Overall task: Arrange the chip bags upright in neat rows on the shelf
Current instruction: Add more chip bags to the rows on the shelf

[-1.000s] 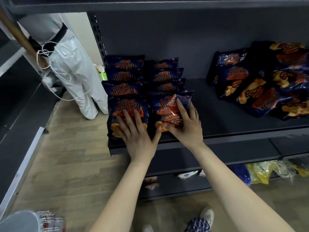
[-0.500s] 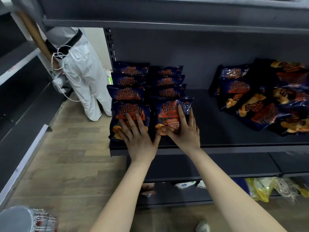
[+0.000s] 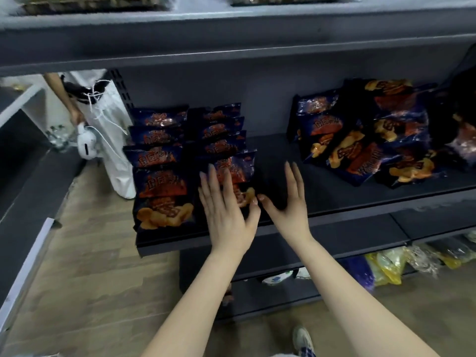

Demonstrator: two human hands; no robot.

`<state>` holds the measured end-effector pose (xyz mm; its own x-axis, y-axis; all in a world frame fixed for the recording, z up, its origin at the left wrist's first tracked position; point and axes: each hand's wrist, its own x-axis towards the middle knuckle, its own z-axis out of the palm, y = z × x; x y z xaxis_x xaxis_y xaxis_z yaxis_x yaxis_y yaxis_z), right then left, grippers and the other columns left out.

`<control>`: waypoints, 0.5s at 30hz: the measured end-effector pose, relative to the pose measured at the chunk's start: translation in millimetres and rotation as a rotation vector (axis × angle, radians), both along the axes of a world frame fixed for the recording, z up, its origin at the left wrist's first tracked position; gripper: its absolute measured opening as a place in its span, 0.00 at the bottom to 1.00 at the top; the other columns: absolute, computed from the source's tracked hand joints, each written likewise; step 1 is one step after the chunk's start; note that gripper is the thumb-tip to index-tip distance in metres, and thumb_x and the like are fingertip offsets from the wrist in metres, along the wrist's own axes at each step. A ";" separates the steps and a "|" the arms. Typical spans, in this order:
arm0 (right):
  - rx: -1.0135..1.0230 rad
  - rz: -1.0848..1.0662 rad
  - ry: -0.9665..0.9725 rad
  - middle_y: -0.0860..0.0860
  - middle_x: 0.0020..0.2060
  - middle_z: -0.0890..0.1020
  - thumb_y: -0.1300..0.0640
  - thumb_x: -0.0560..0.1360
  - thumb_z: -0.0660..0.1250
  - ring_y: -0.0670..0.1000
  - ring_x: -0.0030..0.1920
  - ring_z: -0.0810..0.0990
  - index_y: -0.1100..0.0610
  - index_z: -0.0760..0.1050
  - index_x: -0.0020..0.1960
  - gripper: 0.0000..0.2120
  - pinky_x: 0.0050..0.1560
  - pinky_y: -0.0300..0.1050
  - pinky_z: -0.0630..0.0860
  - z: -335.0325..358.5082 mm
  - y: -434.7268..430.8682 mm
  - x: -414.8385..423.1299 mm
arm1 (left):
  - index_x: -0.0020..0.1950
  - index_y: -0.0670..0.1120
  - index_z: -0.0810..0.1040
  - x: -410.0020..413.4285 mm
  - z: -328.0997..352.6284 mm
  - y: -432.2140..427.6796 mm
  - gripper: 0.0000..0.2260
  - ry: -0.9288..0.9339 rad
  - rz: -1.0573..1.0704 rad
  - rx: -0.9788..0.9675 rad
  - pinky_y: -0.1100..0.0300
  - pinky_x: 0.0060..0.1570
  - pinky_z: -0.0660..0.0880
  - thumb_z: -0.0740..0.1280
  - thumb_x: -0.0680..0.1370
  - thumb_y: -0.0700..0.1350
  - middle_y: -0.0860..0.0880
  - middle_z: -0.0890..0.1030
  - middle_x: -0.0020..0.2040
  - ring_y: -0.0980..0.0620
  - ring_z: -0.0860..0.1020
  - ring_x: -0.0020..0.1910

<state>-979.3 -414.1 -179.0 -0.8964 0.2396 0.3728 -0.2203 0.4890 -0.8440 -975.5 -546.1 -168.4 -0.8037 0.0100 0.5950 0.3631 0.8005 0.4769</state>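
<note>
Head view, looking down: the dark shelf (image 3: pixel 322 184) carries all the stock in sight. At its right, a loose heap (image 3: pixel 365 143) of dark blue and orange chip bags lies tumbled, some flat, some leaning on the back wall, none in line. At its left end stand two files running from near to far: the left row (image 3: pixel 159 161) and, just beside it, the right row (image 3: pixel 226 135), four bags showing in each. A bare stretch of deck lies between rows and heap. Below, a lower shelf (image 3: pixel 257 300) holds yellow and clear packets (image 3: pixel 386 269); what sits on the board overhead is too blurred to name.

The front bag (image 3: pixel 243 166) of the right row has the left hand (image 3: pixel 226 215) laid flat against its face, fingers straight, gripping nothing. The right hand (image 3: pixel 291 202) is spread and empty over the bare deck just right of that bag, thumb close to the left thumb.

These bags are likely light, puffed with air, in slick crinkly film, with brittle contents. They should be lifted by the top seam or lightly by both side edges, never squeezed across the middle. Being light, each will probably tip unless it leans on the one behind.
</note>
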 end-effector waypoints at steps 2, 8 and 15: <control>0.005 -0.046 0.019 0.49 0.76 0.54 0.54 0.72 0.71 0.42 0.75 0.52 0.45 0.53 0.74 0.39 0.65 0.21 0.53 6.7 25.0 -2.3 | 0.73 0.39 0.57 -6.0 6.1 28.7 0.29 0.022 -0.052 0.023 0.47 0.74 0.45 0.60 0.77 0.50 0.39 0.54 0.75 0.40 0.49 0.75; 0.045 -0.312 0.141 0.57 0.73 0.61 0.58 0.73 0.70 0.46 0.73 0.56 0.58 0.62 0.73 0.31 0.70 0.30 0.55 25.7 115.9 -17.4 | 0.73 0.43 0.61 -27.1 9.9 116.5 0.25 -0.129 -0.237 0.179 0.47 0.72 0.56 0.58 0.77 0.47 0.45 0.60 0.74 0.46 0.54 0.75; 0.019 -0.371 0.058 0.57 0.74 0.56 0.65 0.72 0.69 0.54 0.73 0.57 0.56 0.58 0.74 0.34 0.61 0.22 0.57 11.2 204.6 -34.1 | 0.71 0.44 0.65 -69.7 9.8 201.5 0.21 -0.385 -0.321 0.365 0.74 0.61 0.58 0.63 0.78 0.42 0.46 0.67 0.70 0.51 0.66 0.69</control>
<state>-1013.4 -209.5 -167.8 -0.7271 0.5370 0.4277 -0.0722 0.5598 -0.8255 -1045.2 -344.6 -158.6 -0.9521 0.1373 0.2734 0.3059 0.4407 0.8439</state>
